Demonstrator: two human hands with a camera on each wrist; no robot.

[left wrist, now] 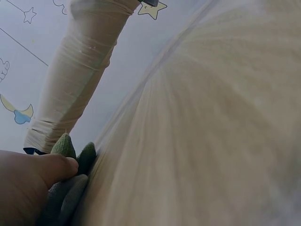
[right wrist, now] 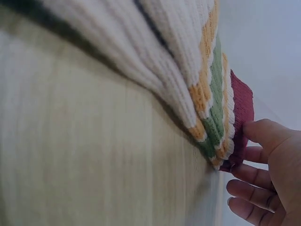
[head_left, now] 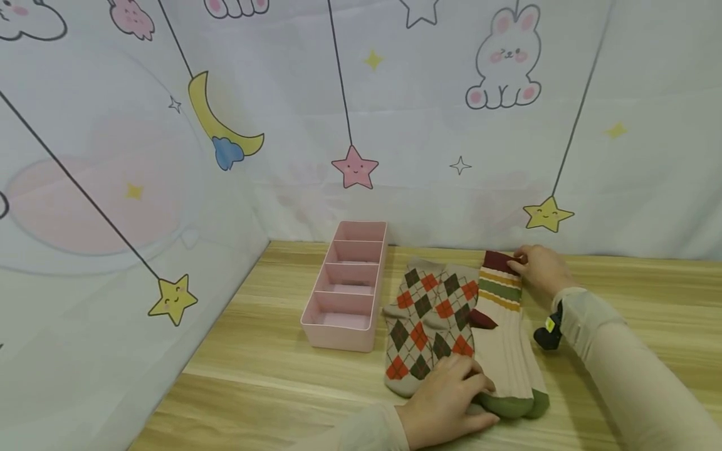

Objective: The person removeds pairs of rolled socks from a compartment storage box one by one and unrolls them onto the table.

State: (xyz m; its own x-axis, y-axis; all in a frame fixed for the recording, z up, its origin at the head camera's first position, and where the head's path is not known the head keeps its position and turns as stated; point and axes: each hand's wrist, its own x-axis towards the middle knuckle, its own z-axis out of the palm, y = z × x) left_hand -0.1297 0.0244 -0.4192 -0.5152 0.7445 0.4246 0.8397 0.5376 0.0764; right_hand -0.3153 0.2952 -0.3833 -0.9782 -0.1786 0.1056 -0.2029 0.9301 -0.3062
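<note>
A pair of cream socks [head_left: 502, 351] with green toes, striped tops and maroon cuffs lies flat, toes nearest me. My right hand [head_left: 544, 269] pinches its maroon cuff [right wrist: 242, 101] at the far end, thumb above and fingers beneath in the right wrist view. My left hand [head_left: 448, 398] rests with relaxed fingers over the near ends of the socks. In the left wrist view its thumb [left wrist: 59, 167] touches the green toes [left wrist: 64, 146], beside a grey toe; its other fingers are hidden there. A pair of argyle socks [head_left: 420, 332] lies alongside, partly under the left hand.
A pink box [head_left: 344, 335] with several compartments in a row stands left of the socks on the wooden table [head_left: 248, 376]. Cartoon-printed white cloth [head_left: 429, 207] hangs behind and on the left. A black wrist device [head_left: 548, 332] sits by the right sleeve.
</note>
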